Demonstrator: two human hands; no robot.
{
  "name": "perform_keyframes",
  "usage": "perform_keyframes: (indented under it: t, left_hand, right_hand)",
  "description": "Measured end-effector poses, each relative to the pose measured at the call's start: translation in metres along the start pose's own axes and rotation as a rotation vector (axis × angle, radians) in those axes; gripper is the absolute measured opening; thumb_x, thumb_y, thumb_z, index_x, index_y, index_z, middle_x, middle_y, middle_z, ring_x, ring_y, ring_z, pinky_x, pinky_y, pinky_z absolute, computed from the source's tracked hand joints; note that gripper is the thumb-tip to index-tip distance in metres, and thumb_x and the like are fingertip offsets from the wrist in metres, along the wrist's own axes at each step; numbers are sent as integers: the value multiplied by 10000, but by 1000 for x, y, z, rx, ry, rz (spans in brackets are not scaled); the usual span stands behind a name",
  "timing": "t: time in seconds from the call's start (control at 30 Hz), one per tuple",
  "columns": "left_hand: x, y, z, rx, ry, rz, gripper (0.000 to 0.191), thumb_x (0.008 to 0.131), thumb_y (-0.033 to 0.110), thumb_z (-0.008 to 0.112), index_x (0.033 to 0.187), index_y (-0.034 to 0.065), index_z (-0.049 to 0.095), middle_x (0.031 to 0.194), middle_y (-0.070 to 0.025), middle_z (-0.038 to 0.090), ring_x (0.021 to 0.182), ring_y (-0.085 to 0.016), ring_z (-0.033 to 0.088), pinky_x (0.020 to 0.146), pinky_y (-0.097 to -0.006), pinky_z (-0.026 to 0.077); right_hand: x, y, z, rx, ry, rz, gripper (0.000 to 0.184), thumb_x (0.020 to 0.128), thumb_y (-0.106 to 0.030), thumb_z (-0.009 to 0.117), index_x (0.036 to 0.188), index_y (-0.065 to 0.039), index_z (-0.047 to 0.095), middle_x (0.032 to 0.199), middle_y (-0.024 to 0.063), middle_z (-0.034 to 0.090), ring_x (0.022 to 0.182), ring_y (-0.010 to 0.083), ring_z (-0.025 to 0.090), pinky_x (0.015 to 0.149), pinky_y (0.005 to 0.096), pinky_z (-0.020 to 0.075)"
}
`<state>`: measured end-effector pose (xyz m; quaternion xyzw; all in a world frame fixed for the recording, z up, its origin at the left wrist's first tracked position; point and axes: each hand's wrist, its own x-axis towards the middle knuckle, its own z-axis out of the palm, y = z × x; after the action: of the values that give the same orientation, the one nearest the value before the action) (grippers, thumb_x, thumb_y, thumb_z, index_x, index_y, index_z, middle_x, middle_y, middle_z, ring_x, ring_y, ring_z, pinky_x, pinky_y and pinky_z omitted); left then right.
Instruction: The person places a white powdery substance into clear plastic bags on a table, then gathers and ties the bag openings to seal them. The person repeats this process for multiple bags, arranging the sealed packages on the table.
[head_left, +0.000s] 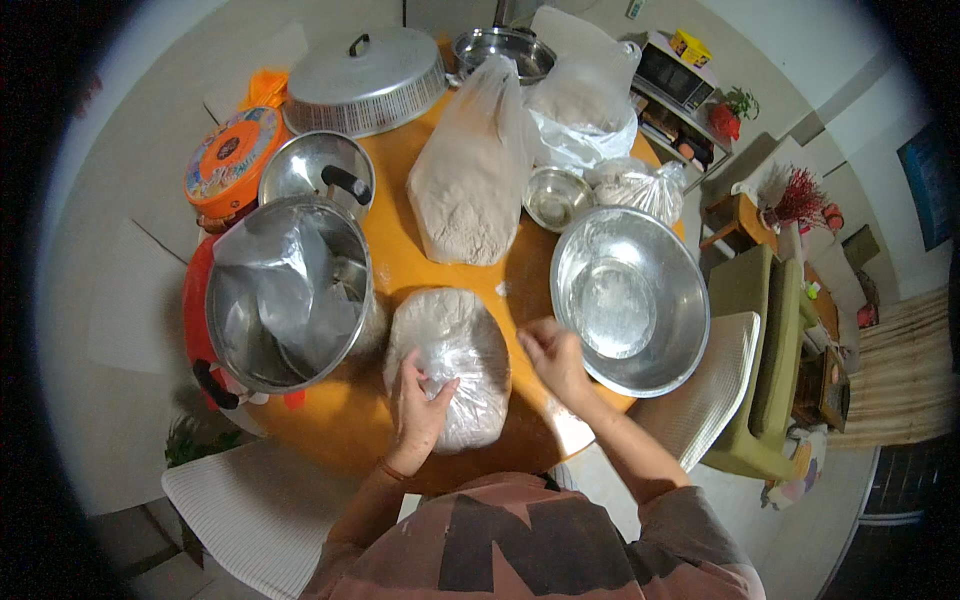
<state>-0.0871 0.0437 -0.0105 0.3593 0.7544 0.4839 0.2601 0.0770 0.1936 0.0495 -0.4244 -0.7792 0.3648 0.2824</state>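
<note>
A plump clear plastic bag with pale contents lies on the round wooden table, its film creased and shiny on top. My left hand rests on this bag with thumb and fingers spread. To the bag's right, my right hand hovers, fingers curled and motion-blurred; whether anything is between them is unclear. Close by on its right stands a wide steel basin with whitish residue on its inside. Behind the wrapped bag, a tall plastic bag of pale powder stands upright.
Left stands a deep steel pot with plastic film inside. Behind it are a steel lid, an orange round box and a domed metal cover. A small steel bowl and more bags stand back right. Chairs flank the table.
</note>
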Motion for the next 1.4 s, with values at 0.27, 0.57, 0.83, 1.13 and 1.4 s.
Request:
perform_keyframes:
  t: [0.27, 0.57, 0.83, 1.13, 1.4]
  left_hand:
    - [24, 14, -6, 194, -81, -4, 359, 719, 205, 711, 991, 35, 551, 952, -205, 617, 899, -396, 580, 765, -448, 455]
    - [15, 44, -12, 339, -76, -46, 397, 752, 211, 662, 1086, 32, 545, 1029, -207, 610, 940, -384, 594, 811, -455, 472]
    - [25, 36, -7, 328, -136, -179, 380, 665, 151, 654, 1012, 26, 564, 945, -235, 628, 931, -414, 591, 805, -473, 459]
    - [27, 39, -2, 313, -3, -43, 304, 683, 148, 649, 951, 25, 572, 856, -243, 634, 851, -426, 608, 746, -461, 474]
    - [29, 33, 0, 119, 48, -42, 226, 676, 102, 635, 860, 13, 540, 781, -223, 616, 765, -385, 611, 675, -437, 462]
  right_hand:
    - [227, -60, -39, -146, 380, -322, 525, 767, -246, 743, 1168, 43, 569, 1058, 197, 614, 923, 273, 617, 744, 356, 515]
    - [350, -74, -32, -287, 248, -375, 712, 670, -152, 737, 1309, -6, 459, 1205, 195, 512, 987, 291, 583, 846, 356, 494]
    - [370, -71, -29, -278, 89, -248, 260, 684, -56, 596, 922, 36, 650, 817, 236, 656, 788, 356, 655, 739, 404, 502]
    - [345, -153, -46, -257, 168, -702, 229, 699, 18, 566, 920, 41, 624, 795, 202, 655, 726, 272, 648, 681, 355, 496]
    - [295, -207, -162, 34, 279, -620, 288, 781, 38, 520, 1039, 20, 647, 935, 104, 671, 744, 146, 606, 641, 285, 511]
